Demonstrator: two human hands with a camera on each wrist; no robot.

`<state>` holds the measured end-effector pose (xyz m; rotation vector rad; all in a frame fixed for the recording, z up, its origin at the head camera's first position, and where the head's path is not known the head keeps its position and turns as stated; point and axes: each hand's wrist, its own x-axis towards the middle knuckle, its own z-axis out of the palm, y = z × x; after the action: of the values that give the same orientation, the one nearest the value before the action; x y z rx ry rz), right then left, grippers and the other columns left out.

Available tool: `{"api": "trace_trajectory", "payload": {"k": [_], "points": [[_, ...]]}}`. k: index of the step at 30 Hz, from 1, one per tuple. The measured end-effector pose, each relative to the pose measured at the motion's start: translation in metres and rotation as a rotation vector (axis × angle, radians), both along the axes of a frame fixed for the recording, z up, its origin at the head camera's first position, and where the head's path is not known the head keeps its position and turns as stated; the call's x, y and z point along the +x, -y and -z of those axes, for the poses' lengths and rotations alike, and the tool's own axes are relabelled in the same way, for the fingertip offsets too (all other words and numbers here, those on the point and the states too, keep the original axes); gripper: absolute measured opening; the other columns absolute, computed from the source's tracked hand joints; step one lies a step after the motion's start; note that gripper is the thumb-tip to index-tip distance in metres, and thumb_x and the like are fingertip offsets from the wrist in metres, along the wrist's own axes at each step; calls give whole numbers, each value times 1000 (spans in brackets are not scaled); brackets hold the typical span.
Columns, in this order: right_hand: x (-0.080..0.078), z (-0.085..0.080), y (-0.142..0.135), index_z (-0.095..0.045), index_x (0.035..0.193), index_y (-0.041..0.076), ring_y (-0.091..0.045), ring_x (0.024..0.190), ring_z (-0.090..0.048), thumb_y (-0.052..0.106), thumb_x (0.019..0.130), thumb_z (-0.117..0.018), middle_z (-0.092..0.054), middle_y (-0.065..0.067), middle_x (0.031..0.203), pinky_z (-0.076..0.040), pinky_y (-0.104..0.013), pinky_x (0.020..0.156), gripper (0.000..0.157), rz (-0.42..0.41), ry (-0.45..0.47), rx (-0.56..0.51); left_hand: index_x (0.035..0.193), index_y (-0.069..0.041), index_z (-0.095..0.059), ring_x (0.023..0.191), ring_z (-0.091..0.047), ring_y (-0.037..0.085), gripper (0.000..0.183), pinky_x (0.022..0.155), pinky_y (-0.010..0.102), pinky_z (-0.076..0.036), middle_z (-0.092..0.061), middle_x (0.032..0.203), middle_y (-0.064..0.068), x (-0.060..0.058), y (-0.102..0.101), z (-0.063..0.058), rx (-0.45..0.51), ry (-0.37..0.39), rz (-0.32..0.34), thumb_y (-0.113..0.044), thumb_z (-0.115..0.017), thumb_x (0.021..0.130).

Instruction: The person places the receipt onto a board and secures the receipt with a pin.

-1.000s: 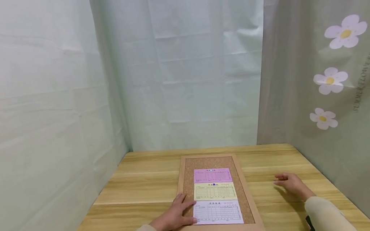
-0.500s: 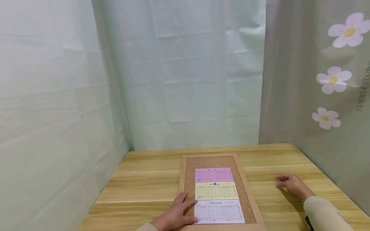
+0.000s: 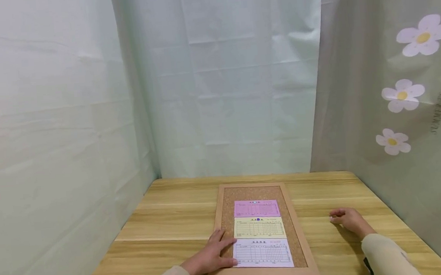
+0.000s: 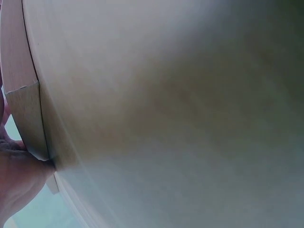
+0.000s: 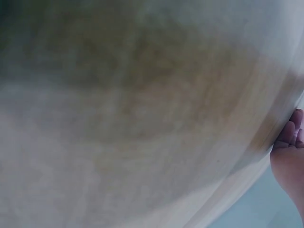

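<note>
My left hand [image 3: 211, 254] lies with fingers spread over the left side of a wood-framed cork board [image 3: 220, 195]. Its thumb and index fingertip reach the left edge of a white printed form [image 3: 264, 255]. Above that sheet are a yellow form [image 3: 253, 230] and a pink form [image 3: 245, 209]. A blue pushpin head [image 3: 258, 219] shows on the yellow sheet, and a small pale pin head [image 3: 254, 202] on the pink one. Off to the board's right, my right hand [image 3: 349, 222] rests over the table with loosely curled fingers; no held thing shows there.
The board lies flat on a wood-grain table [image 3: 164, 219]. Pale curtains [image 3: 232, 89] stand behind and at the left; a curtain with white flowers [image 3: 403, 95] lines the right. In the left wrist view the frame's corner [image 4: 28, 114] is beside the hand.
The fingers of my right hand have drawn in slightly closer together. My left hand stays in place on the board, and the head view has shifted a little to the left.
</note>
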<state>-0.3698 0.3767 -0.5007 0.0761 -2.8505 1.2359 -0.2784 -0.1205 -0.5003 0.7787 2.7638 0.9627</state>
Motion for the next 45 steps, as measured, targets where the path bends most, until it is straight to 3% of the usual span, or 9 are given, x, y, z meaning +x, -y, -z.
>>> {"api": "trace_trajectory", "payload": {"k": [5,8,17,25,38,45], "points": [[1,-3,-1,-67,111,-9,-27,95,-60,11,92,-69,-67,-23,110,-48,-35,75,27,-2,8,-9,137,-10,-58,145,-11,51,62,109,69,-18,-21,156,32,1,-1,-2,10,-8,5,-37,-78,85],[3,-7,0,-68,110,-9,-24,91,-59,10,92,-68,-67,-22,109,-47,-33,72,26,-8,3,1,137,-10,-58,145,-12,51,62,109,69,-19,-22,156,32,1,-2,-3,10,-16,6,-37,-78,85],[3,-12,-1,-71,106,-5,-22,85,-57,11,91,-70,-67,-17,104,-45,-33,73,22,3,19,25,137,-10,-58,144,-12,51,62,109,70,-19,-22,156,31,1,-4,-5,10,-17,3,-36,-79,85],[4,-11,-1,-72,103,-3,-32,97,-56,11,94,-66,-67,-20,107,-43,-48,85,18,8,51,59,136,-11,-59,144,-13,51,62,108,69,-20,-23,155,31,0,-5,-3,3,-25,4,-36,-80,84],[3,-7,8,-73,98,-4,-31,94,-61,8,92,-67,-70,-17,99,-45,-42,82,15,-1,-39,117,137,-11,-59,145,-13,50,63,109,68,-19,-22,156,30,1,-1,1,2,-8,-9,-40,-78,85],[5,-10,6,-72,103,-6,-27,91,-57,11,92,-68,-69,-21,105,-43,-39,81,21,9,-16,71,136,-10,-59,144,-14,51,63,108,69,-20,-23,155,32,1,-1,1,9,-22,-2,-39,-79,84]]}}
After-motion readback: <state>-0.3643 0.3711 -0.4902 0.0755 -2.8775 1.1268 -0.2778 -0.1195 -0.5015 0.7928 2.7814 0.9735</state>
